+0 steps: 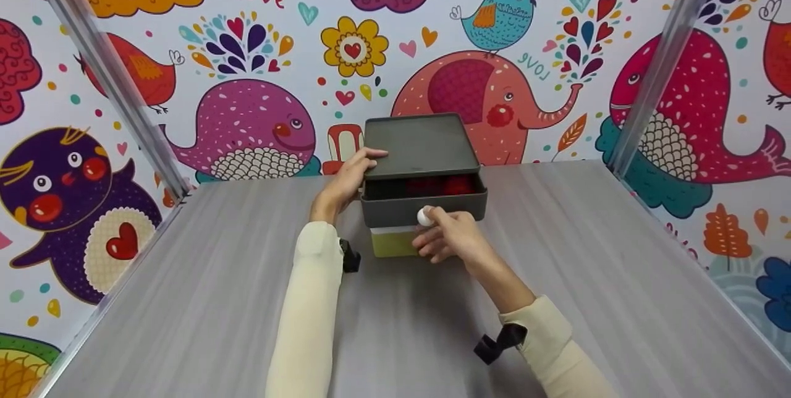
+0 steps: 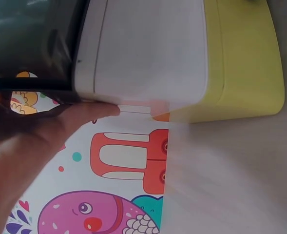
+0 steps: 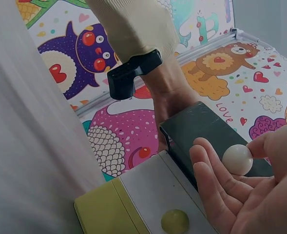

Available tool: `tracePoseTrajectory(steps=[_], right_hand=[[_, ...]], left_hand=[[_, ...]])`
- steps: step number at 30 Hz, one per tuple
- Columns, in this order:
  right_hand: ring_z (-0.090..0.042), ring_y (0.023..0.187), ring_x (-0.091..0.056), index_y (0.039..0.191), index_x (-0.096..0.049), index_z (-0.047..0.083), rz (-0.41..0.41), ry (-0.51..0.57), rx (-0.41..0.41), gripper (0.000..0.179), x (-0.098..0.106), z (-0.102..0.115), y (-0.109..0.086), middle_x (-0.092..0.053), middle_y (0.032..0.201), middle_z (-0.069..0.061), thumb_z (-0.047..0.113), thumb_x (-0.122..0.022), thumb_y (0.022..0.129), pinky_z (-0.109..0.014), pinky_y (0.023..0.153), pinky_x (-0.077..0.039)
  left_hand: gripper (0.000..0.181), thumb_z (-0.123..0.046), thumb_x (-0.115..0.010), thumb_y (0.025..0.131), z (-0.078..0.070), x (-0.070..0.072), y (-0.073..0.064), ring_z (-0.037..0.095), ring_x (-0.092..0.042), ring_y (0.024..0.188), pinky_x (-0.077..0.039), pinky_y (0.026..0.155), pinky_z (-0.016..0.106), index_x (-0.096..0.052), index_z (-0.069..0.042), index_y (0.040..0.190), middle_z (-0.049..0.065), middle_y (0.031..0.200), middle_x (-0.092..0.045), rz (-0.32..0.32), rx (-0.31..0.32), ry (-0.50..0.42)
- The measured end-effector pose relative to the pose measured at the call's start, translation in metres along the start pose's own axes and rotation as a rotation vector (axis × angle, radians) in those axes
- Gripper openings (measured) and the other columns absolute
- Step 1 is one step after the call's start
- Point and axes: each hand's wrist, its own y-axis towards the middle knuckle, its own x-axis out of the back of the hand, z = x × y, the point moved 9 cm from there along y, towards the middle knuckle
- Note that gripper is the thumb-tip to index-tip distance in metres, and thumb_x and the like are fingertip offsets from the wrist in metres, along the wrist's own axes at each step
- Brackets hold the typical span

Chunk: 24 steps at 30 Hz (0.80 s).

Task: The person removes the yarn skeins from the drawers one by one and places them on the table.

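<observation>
A small drawer box stands on the table, with a dark grey upper part, a white middle and a yellow-green base. Its dark top drawer is pulled partly out, and something red shows inside. My left hand holds the box's left side, fingertips over the top edge, thumb along the side. Between thumb and fingers my right hand pinches a white round knob at the drawer's front. Below it, a yellow-green knob sits on the white front.
The grey wood-grain table extends around the box. Behind and beside it rise walls printed with cartoon animals, with metal posts at the corners. Both wrists wear black straps.
</observation>
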Motion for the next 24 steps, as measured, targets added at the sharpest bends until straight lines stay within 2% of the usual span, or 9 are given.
tracePoseTrajectory(steps=[6, 12, 19, 24], right_hand=[[-0.014, 0.06, -0.069, 0.1, -0.071, -0.004, 0.026, -0.006, -0.002, 0.046, -0.001, 0.001, -0.01, -0.076, 0.077, -0.009, 0.036, -0.048, 0.103, -0.027, 0.054, -0.055], [-0.013, 0.059, -0.068, 0.1, -0.07, -0.007, 0.052, 0.003, 0.0, 0.047, -0.001, 0.002, -0.021, -0.076, 0.076, -0.008, 0.035, -0.05, 0.102, -0.026, 0.053, -0.054], [-0.011, 0.059, -0.068, 0.1, -0.069, -0.006, 0.083, -0.016, 0.006, 0.045, 0.0, 0.005, -0.032, -0.075, 0.074, -0.007, 0.034, -0.05, 0.103, -0.026, 0.054, -0.055], [-0.012, 0.06, -0.068, 0.1, -0.069, -0.006, 0.096, -0.037, 0.014, 0.045, 0.0, 0.004, -0.039, -0.075, 0.075, -0.007, 0.034, -0.05, 0.103, -0.026, 0.054, -0.055]], left_hand=[[0.041, -0.023, -0.033, 0.105, 0.001, 0.0, 0.0, 0.031, -0.057, 0.118, -0.052, 0.098, 0.049, -0.052, -0.023, 0.142, 0.014, 0.147, -0.043, 0.007, 0.005, 0.014], [0.041, -0.023, -0.034, 0.105, 0.001, 0.0, -0.003, 0.029, -0.058, 0.115, -0.053, 0.097, 0.05, -0.052, -0.023, 0.142, 0.014, 0.142, -0.048, 0.012, 0.006, 0.009], [0.041, -0.022, -0.034, 0.106, -0.001, -0.001, -0.002, 0.031, -0.056, 0.12, -0.05, 0.1, 0.053, -0.051, -0.021, 0.142, 0.014, 0.145, -0.044, 0.018, -0.022, 0.007], [0.041, -0.022, -0.033, 0.105, 0.0, -0.002, 0.0, 0.03, -0.057, 0.118, -0.052, 0.097, 0.05, -0.051, -0.02, 0.143, 0.014, 0.146, -0.044, 0.022, -0.023, 0.004]])
